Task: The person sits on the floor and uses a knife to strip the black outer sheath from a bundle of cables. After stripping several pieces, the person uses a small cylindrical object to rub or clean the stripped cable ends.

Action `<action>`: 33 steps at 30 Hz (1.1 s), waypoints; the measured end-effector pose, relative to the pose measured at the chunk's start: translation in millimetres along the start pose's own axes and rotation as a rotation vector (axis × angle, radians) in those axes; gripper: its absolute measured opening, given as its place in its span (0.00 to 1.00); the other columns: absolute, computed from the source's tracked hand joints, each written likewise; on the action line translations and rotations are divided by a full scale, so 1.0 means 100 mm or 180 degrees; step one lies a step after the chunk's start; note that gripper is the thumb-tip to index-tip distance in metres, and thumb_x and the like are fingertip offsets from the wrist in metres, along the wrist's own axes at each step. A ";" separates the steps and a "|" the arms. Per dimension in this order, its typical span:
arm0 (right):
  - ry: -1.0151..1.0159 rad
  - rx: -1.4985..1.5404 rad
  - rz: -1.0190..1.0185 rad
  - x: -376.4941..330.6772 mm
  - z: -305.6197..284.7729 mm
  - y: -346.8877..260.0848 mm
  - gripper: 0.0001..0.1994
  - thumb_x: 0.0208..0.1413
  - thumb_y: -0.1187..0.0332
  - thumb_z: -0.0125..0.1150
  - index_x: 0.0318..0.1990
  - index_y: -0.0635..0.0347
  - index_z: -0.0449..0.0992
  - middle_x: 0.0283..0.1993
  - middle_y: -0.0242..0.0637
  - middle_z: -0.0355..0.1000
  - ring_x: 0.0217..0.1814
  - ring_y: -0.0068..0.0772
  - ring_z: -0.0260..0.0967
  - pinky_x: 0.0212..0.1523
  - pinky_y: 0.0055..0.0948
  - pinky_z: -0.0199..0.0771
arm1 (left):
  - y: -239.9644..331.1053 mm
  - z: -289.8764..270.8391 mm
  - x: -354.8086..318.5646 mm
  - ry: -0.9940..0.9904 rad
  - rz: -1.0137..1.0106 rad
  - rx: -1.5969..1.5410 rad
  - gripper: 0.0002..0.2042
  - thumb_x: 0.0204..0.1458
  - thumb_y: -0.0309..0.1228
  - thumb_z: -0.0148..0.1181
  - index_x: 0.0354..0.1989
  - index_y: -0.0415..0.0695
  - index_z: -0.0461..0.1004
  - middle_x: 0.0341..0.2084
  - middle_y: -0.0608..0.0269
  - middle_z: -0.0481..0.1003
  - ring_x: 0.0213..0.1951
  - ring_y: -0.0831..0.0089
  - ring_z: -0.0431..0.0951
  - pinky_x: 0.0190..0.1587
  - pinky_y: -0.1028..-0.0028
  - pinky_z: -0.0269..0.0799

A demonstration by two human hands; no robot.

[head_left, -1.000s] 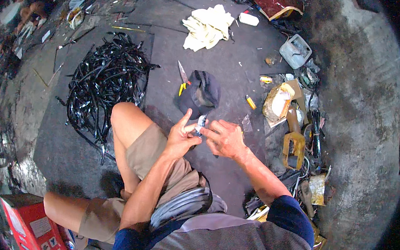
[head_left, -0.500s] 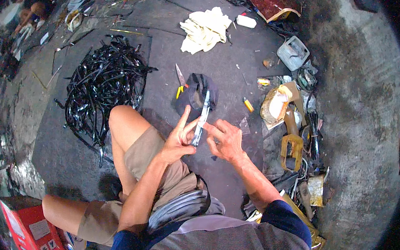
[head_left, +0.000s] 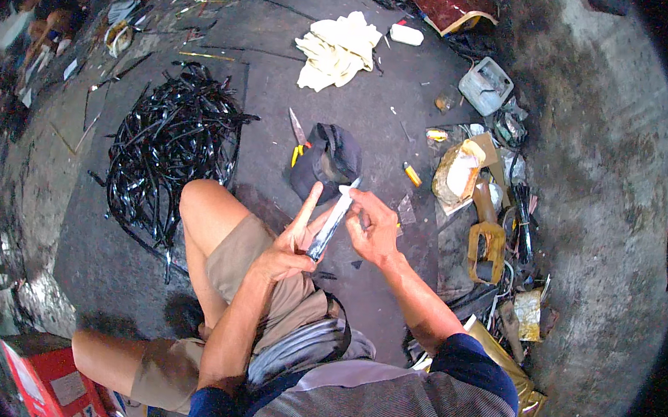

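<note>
My left hand point(head_left: 286, 256) is closed on the lower end of a glossy narrow strip point(head_left: 331, 228), its index finger stretched up beside it. Glare whitens much of the strip, which slants up to the right. At its upper end, the bent fingers of my right hand point(head_left: 376, 226) pinch it. Just beyond both hands lies a dark cloth thing shaped like a cap point(head_left: 323, 164). Against its left side rest scissors point(head_left: 299, 130) with yellow-orange handles. To the left of my raised knee spreads a big tangled heap of shiny black strips point(head_left: 176, 147).
A cream cloth point(head_left: 336, 50) lies ahead beside a small white bottle point(head_left: 406, 34). On the right are a small orange-yellow tube point(head_left: 411, 175), a grey plastic container point(head_left: 486, 87) and a brown handled tool point(head_left: 486, 254). A red box point(head_left: 57, 379) stands at lower left. Another person point(head_left: 52, 21) is at far left.
The strip has tilted further to the right, its lower end moving down and left. My right hand has shifted slightly up, its fingers now at the strip's upper end.
</note>
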State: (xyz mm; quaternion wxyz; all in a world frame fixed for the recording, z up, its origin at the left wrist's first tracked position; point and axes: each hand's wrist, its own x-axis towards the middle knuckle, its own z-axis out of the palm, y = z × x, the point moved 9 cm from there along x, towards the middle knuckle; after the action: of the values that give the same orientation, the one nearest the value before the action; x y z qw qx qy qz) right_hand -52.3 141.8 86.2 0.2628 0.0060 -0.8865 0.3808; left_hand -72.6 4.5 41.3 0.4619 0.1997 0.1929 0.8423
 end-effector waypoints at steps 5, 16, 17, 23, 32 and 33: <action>0.0456 -0.0514 0.1118 -0.16 -0.42 0.95 0.20 0.50 0.71 0.57 0.52 0.48 0.80 0.34 0.36 0.75 0.31 0.40 0.75 0.36 0.35 0.76 | -0.14 -0.17 0.07 0.0696 -0.0159 0.0468 0.62 0.35 0.11 0.68 0.78 0.54 0.34 0.71 0.51 0.56 0.50 0.72 0.75 0.43 0.78 0.75; -0.0769 -0.2589 0.2489 0.20 -1.71 3.11 0.18 0.54 0.67 0.53 0.51 0.59 0.80 0.50 0.52 0.78 0.54 0.53 0.77 0.56 0.48 0.75 | -0.38 -1.04 -0.31 0.2816 -0.0274 0.0773 0.15 0.45 0.14 0.68 0.39 0.39 0.70 0.38 0.54 0.79 0.37 0.73 0.79 0.39 0.76 0.74; -0.1147 -0.2811 0.2477 0.20 -1.68 3.40 0.19 0.53 0.67 0.53 0.52 0.56 0.80 0.50 0.51 0.78 0.53 0.53 0.77 0.55 0.47 0.76 | -0.39 -1.04 -0.27 0.2716 -0.0322 0.0807 0.13 0.45 0.14 0.68 0.36 0.40 0.71 0.36 0.54 0.79 0.36 0.73 0.79 0.38 0.77 0.73; -0.2736 -0.3506 0.2219 0.13 -1.21 4.18 0.18 0.42 0.78 0.61 0.44 0.59 0.83 0.48 0.49 0.80 0.49 0.50 0.79 0.46 0.45 0.82 | -0.29 -1.01 -0.29 0.2717 -0.0425 0.0923 0.10 0.47 0.17 0.69 0.26 0.44 0.72 0.31 0.54 0.82 0.32 0.76 0.79 0.31 0.81 0.67; -0.1511 -0.2530 0.2574 0.29 -1.48 4.04 0.18 0.56 0.62 0.52 0.45 0.67 0.80 0.50 0.57 0.77 0.54 0.60 0.75 0.54 0.48 0.75 | -0.12 -0.97 -0.33 0.2899 -0.0138 0.1103 0.02 0.58 0.24 0.61 0.35 0.45 0.74 0.31 0.55 0.81 0.34 0.69 0.83 0.38 0.71 0.79; -0.1133 -0.2194 0.2431 0.37 -1.48 3.77 0.18 0.57 0.59 0.54 0.44 0.63 0.80 0.48 0.56 0.77 0.53 0.57 0.75 0.54 0.48 0.74 | -0.11 -1.01 -0.37 0.2957 -0.0168 0.1135 0.02 0.58 0.24 0.61 0.36 0.44 0.74 0.32 0.55 0.81 0.35 0.69 0.83 0.38 0.71 0.79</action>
State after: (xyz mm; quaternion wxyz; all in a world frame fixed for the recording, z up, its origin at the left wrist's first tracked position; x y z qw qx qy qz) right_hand -95.4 516.9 -64.5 -0.0617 -0.3386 -0.9299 0.1296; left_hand -98.6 -36.4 -55.3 0.3070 -0.1258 0.5243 0.7843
